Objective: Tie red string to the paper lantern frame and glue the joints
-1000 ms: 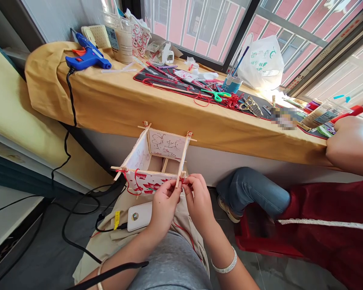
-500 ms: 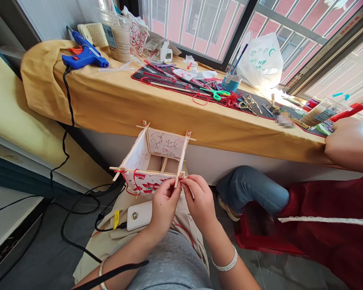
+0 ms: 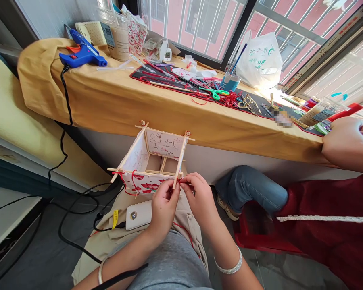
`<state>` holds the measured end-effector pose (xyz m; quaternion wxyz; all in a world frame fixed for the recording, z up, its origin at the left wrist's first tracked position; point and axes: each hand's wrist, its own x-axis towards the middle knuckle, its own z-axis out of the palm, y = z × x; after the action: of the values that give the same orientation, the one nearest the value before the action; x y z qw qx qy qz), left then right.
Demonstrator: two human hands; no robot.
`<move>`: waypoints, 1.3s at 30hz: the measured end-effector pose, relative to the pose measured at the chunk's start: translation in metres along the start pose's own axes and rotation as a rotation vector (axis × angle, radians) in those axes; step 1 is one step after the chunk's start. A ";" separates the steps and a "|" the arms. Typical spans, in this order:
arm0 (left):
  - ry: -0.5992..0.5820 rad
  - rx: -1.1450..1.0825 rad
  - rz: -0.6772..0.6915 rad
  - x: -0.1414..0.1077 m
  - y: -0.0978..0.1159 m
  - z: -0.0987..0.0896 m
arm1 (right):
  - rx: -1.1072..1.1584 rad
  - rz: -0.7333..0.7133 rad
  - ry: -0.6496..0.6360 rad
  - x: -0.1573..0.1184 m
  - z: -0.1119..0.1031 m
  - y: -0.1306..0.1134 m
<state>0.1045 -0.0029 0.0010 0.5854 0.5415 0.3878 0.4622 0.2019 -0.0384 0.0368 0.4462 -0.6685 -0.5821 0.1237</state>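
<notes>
A square frame of thin wooden sticks with drawn-on white paper sides (image 3: 166,143) rests over my lap, its corners bound with red cord. Red cord (image 3: 134,185) also hangs in loops at its near left corner. At the near right corner my left hand (image 3: 164,205) is closed in a pinch on red cord beside the stick ends. Close against it, my right hand (image 3: 199,199) pinches at the same small knot. The cord between the fingertips is tiny and partly hidden.
A white power bank (image 3: 139,215) with a black cable lies on my lap. On the cloth-covered ledge (image 3: 124,108) are a blue glue gun (image 3: 83,52), green scissors (image 3: 214,93), cups and a plastic bag (image 3: 261,60). Another person's hand (image 3: 347,141) is at the right.
Both hands stay at the near right corner, with only a slight shift of the fingers. The whole view has moved a little.
</notes>
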 end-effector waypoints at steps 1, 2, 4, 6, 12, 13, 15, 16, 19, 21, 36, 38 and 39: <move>-0.001 0.025 0.023 0.000 0.000 -0.001 | -0.014 0.017 -0.031 0.001 -0.001 0.000; -0.001 0.052 0.049 0.000 -0.001 -0.001 | -0.037 0.026 -0.057 0.002 -0.002 -0.001; -0.002 0.101 0.101 0.000 0.000 -0.002 | -0.101 0.034 -0.092 0.004 -0.003 -0.003; 0.000 0.139 0.144 0.000 0.001 -0.003 | -0.148 0.042 -0.096 0.004 -0.003 -0.006; 0.006 0.158 0.189 -0.001 0.001 -0.005 | -0.107 0.074 -0.058 0.002 0.002 -0.010; 0.003 0.151 0.188 -0.001 0.001 -0.005 | -0.107 0.066 -0.053 0.002 0.003 -0.009; 0.002 0.145 0.184 -0.001 -0.001 -0.005 | -0.122 0.045 -0.050 0.001 0.005 -0.007; 0.001 0.148 0.177 -0.001 -0.002 -0.005 | -0.131 0.036 -0.050 0.001 0.005 -0.006; 0.003 0.154 0.136 0.000 -0.002 -0.003 | -0.117 0.026 -0.049 0.001 0.006 -0.003; 0.005 0.131 0.093 0.000 -0.002 -0.001 | -0.078 0.037 -0.027 0.001 0.005 -0.002; 0.000 -0.085 -0.120 0.001 0.010 0.002 | 0.007 0.100 0.072 0.000 0.003 0.000; -0.004 -0.137 -0.157 0.000 0.011 0.003 | 0.006 0.092 0.068 0.001 0.002 0.001; -0.007 -0.167 -0.179 0.000 0.011 0.003 | 0.004 0.086 0.071 0.001 0.002 0.001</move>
<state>0.1059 -0.0041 0.0122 0.6688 0.4555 0.3928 0.4370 0.2010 -0.0368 0.0353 0.4622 -0.6958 -0.5364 0.1203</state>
